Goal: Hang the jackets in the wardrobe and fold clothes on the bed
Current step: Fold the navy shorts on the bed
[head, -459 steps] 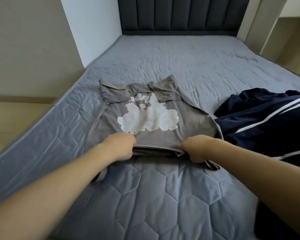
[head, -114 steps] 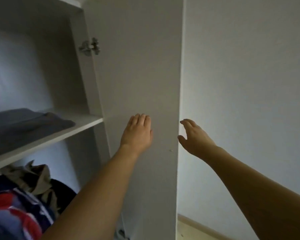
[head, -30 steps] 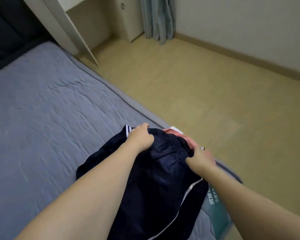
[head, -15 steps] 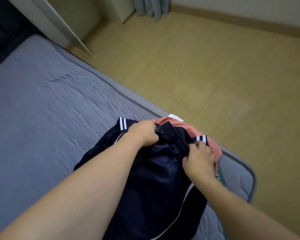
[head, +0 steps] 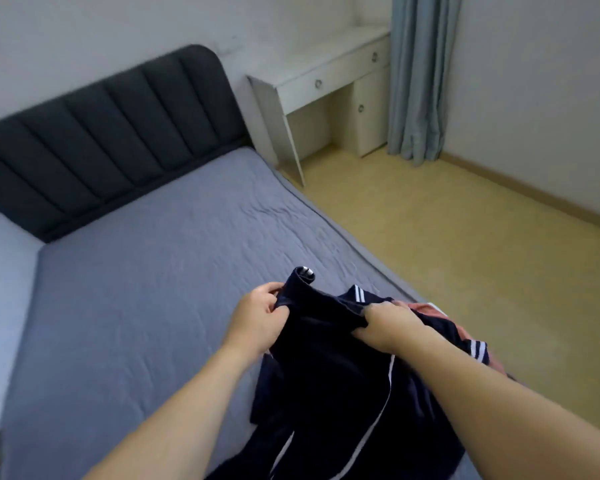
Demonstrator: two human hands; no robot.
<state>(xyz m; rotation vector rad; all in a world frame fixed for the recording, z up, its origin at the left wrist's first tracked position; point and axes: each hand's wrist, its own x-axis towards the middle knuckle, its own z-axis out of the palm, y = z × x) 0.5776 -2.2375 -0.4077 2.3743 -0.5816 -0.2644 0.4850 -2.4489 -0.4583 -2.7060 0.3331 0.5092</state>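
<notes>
A navy jacket [head: 329, 386] with thin white stripes is lifted off the near right part of the grey bed [head: 146, 278]. My left hand [head: 260, 315] pinches its upper edge near a striped cuff. A little to the right, my right hand [head: 390, 322] grips the same edge, so the fabric stretches between them and the rest hangs down toward me. Under the jacket's right side a pink garment [head: 430, 311] peeks out at the bed's edge.
A dark padded headboard [head: 111, 133] closes the far end of the bed. A white desk with drawers [head: 326, 81] stands beyond the bed's right corner, next to a grey-blue curtain [head: 418, 77]. Bare yellowish floor [head: 465, 244] runs along the right.
Both hands have raised the navy jacket's top edge off the bed and pulled it taut. My view has swung up toward the headboard and desk.
</notes>
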